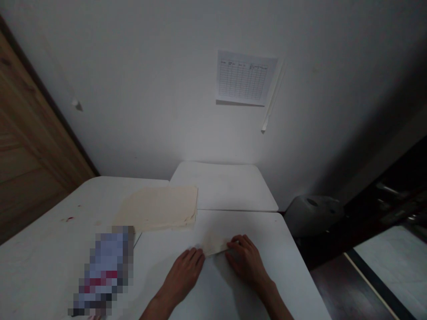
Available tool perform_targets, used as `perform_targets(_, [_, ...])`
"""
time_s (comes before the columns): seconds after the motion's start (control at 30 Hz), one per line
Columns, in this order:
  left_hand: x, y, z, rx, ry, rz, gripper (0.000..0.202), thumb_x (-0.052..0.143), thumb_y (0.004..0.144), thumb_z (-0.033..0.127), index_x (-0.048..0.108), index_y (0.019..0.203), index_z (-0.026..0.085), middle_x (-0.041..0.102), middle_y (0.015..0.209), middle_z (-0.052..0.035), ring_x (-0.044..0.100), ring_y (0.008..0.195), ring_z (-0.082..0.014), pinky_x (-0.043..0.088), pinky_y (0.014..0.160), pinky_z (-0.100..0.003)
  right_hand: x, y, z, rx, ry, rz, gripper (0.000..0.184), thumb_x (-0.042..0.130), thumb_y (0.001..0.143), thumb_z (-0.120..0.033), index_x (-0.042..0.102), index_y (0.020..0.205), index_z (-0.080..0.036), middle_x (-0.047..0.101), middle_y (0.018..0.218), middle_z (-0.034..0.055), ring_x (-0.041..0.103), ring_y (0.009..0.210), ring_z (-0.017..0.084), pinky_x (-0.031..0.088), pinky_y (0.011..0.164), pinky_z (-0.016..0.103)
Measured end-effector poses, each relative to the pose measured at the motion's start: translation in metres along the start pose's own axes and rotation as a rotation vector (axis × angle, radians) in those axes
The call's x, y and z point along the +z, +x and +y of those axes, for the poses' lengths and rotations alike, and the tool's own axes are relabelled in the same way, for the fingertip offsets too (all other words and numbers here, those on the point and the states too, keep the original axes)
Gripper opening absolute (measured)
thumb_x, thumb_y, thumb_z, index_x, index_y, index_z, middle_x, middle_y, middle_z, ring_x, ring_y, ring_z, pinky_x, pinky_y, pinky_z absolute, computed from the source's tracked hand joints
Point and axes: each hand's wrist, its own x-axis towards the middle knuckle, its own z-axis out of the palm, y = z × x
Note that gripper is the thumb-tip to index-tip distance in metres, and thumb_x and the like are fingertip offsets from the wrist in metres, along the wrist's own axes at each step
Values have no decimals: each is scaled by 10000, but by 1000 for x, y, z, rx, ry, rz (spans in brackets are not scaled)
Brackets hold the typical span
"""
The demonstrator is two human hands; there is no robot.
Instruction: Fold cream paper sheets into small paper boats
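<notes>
A small, flat cream piece, like a folded sheet of paper or thin pastry, lies on the white tabletop between my hands. My left hand has its fingers together at the piece's left end. At the right end, my right hand is curled with thumb and fingertips closed on the piece. The near edge of the piece is slightly raised above the table. To the left, behind my left hand, is a stack of thin cream sheets with uneven edges.
A pixelated blue-and-red item is on the left table. Another white tabletop meets the wall behind. A printed chart hangs there. A grey plastic container stands right of the table, and a wooden door is at left.
</notes>
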Motion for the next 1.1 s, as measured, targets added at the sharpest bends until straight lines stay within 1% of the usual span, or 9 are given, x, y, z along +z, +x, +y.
perform_targets(0.17, [-5, -1, -4, 18, 35, 141, 453, 332, 822, -32, 608, 1122, 164, 677, 1113, -112, 643, 1023, -254, 549, 781, -361, -4, 4, -5, 18, 27, 28, 190, 580, 877, -263, 674, 1040, -239, 668, 1021, 55, 596, 953, 196, 432, 942, 348])
perform_targets(0.3, [-6, -1, -6, -8, 22, 213, 431, 311, 857, -4, 595, 1139, 158, 672, 1128, -115, 649, 1016, -255, 565, 738, -345, -8, 7, -9, 36, 102, 10, 205, 546, 900, -316, 677, 1030, -227, 689, 985, 60, 616, 903, 193, 441, 918, 344])
perform_targets(0.4, [-7, 2, -7, -47, -30, 263, 382, 329, 883, 35, 589, 1135, 157, 681, 1095, -104, 658, 989, -244, 571, 767, -355, -9, 8, -9, 73, 162, 4, 222, 519, 916, -344, 687, 1003, -229, 695, 960, 63, 620, 898, 200, 451, 890, 341])
perform_targets(0.5, [-12, 7, -8, -88, -135, 314, 311, 365, 909, 93, 587, 1120, 147, 683, 1040, -107, 661, 961, -228, 569, 814, -360, -8, 7, -8, 107, 221, 14, 225, 531, 906, -364, 692, 986, -229, 695, 954, 65, 617, 911, 208, 464, 856, 332])
perform_targets(0.67, [-23, 13, -8, -170, -330, 347, 271, 389, 933, 137, 584, 1119, 160, 657, 1051, -108, 651, 965, -197, 558, 862, -343, -10, 7, -9, 148, 289, 30, 221, 558, 884, -376, 698, 952, -219, 691, 946, 69, 624, 893, 209, 482, 805, 318])
perform_targets(0.8, [-26, 15, -7, -215, -396, 398, 256, 414, 929, 149, 592, 1112, 166, 662, 1042, -103, 657, 951, -196, 569, 848, -343, -11, 8, -13, 174, 279, 46, 217, 559, 875, -372, 705, 940, -226, 696, 928, 56, 637, 829, 188, 495, 747, 290])
perform_targets(0.93, [-27, 16, -7, -266, -404, 468, 252, 444, 918, 155, 601, 1114, 171, 661, 1080, -103, 651, 988, -207, 566, 865, -358, -11, 10, -18, 209, 256, 61, 235, 545, 876, -385, 714, 916, -227, 703, 863, 48, 634, 737, 175, 484, 707, 280])
perform_targets(1.03, [-28, 18, -7, -327, -421, 522, 266, 470, 914, 181, 586, 1153, 178, 659, 1104, -101, 650, 1005, -215, 559, 880, -368, -11, 10, -22, 236, 220, 36, 266, 516, 892, -402, 723, 912, -236, 707, 814, 46, 635, 696, 175, 471, 699, 281])
perform_targets(1.1, [-30, 20, -7, -382, -456, 554, 266, 491, 913, 209, 577, 1163, 182, 666, 1094, -93, 659, 982, -213, 561, 872, -365, -9, 11, -24, 247, 194, 1, 273, 494, 905, -394, 728, 908, -252, 707, 770, 36, 640, 671, 173, 465, 692, 276])
